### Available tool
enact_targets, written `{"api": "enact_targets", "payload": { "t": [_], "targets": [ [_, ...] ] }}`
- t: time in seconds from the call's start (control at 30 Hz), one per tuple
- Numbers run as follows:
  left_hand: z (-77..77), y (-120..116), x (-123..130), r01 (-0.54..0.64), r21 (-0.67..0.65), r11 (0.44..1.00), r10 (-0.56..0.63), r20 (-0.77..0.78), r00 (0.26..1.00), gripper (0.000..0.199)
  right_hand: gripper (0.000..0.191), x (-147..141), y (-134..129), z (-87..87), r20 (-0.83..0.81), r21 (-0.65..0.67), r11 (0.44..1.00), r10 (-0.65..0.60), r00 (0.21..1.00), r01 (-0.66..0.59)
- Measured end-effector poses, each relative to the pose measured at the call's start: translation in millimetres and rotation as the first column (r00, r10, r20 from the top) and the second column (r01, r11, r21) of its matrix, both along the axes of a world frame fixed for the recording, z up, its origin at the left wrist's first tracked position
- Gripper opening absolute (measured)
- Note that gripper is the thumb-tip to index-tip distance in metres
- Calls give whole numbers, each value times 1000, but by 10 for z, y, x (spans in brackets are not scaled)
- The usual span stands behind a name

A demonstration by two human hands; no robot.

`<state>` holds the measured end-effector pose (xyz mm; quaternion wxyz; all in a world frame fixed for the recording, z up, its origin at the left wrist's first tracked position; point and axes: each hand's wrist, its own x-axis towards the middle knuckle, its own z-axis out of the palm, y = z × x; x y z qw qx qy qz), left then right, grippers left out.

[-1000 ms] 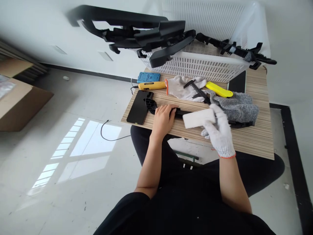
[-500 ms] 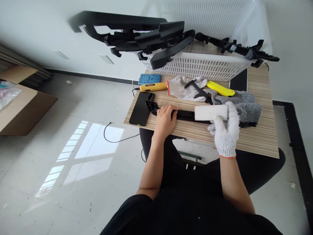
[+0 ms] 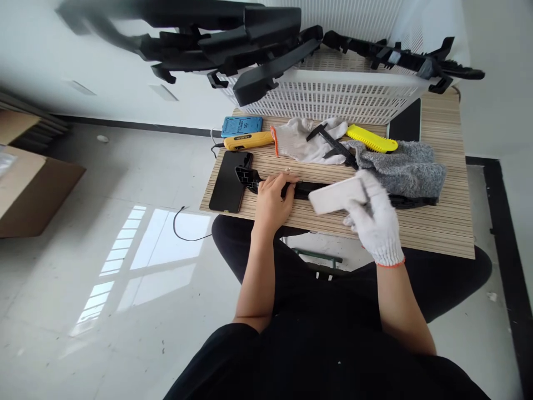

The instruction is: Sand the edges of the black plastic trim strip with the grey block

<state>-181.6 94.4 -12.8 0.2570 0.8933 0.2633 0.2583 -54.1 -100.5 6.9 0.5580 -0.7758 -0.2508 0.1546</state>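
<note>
A long black plastic part (image 3: 306,190) lies across the striped wooden board. My bare left hand (image 3: 275,199) grips it near its left end, fingers wrapped over it. My right hand (image 3: 372,216), in a white knitted glove with an orange cuff edge, holds a flat white block (image 3: 336,195) over the middle of the part. The block is tilted, its left end lower. Some of the part is hidden behind the block and the glove. A grey cloth (image 3: 410,172) lies just behind the part's right end.
Behind the hands lie a spare white glove (image 3: 295,141), black calipers (image 3: 333,145), a yellow-handled cutter (image 3: 372,139), a yellow tool (image 3: 249,140) and a blue device (image 3: 242,126). A black phone (image 3: 230,182) is at left. Black parts (image 3: 266,25) overhang a white basket (image 3: 333,95).
My right hand has moved the white block left along the part and turned it from level to slanted. My left hand still grips the part; the whole view has shifted slightly.
</note>
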Motion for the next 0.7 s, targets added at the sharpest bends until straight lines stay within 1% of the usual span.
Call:
{"api": "enact_targets", "payload": {
  "t": [0.03, 0.07, 0.17, 0.2, 0.27, 0.3, 0.33, 0.4, 0.43, 0.53, 0.57, 0.63, 0.67, 0.7],
  "targets": [
    [-1, 0, 0, 0, 2, 1000, 0, 0, 1000, 17, 62, -3, 5, 5, -13, -20, 999, 33, 999, -34],
    [-2, -1, 1, -1, 6, 1000, 1, 1, 1000, 17, 61, -4, 8, 10, -18, -33, 999, 37, 999, -38],
    [-5, -2, 1, -6, 15, 1000, 6, 7, 1000, 17, 62, -4, 10, 19, -12, 1, 996, -93, 996, 93],
    [-6, -3, 1, -6, 20, 1000, 6, 7, 1000, 17, 63, -5, 8, 20, -15, 6, 995, -97, 995, 97],
    [-8, -5, -2, 0, 32, 999, 0, 8, 1000, 17, 61, -9, 3, 21, -15, -21, 999, -35, 999, 35],
    [-9, -6, -4, 3, 41, 999, -4, 9, 1000, 17, 60, -11, 1, 21, -12, -28, 999, -24, 1000, 23],
    [-10, -7, -5, 7, 50, 999, -7, 13, 1000, 18, 60, -11, -1, 20, -11, -20, 999, -42, 999, 42],
    [-13, -9, -9, 12, 65, 998, -14, 21, 1000, 18, 62, -3, -6, 23, -26, 23, 993, -118, 993, 119],
    [-14, -9, -10, 15, 69, 997, -17, 21, 1000, 18, 63, 5, -9, 25, -46, 32, 992, -123, 991, 124],
    [-14, -9, -12, 28, 71, 997, -29, 13, 1000, 17, 61, 33, -23, 34, -93, -3, 999, -34, 995, 34],
    [-13, -8, -12, 30, 70, 997, -31, 9, 999, 17, 61, 39, -29, 34, -93, 2, 999, -48, 995, 48],
    [-10, -6, -12, 32, 67, 997, -32, -1, 999, 17, 62, 43, -39, 30, -84, 40, 992, -116, 990, 119],
    [-9, -6, -12, 33, 64, 997, -32, -8, 999, 17, 63, 40, -42, 27, -80, 50, 991, -118, 990, 123],
    [-8, -5, -11, 33, 62, 998, -32, -14, 999, 17, 63, 33, -43, 25, -74, 45, 995, -90, 993, 94]
  ]
}}
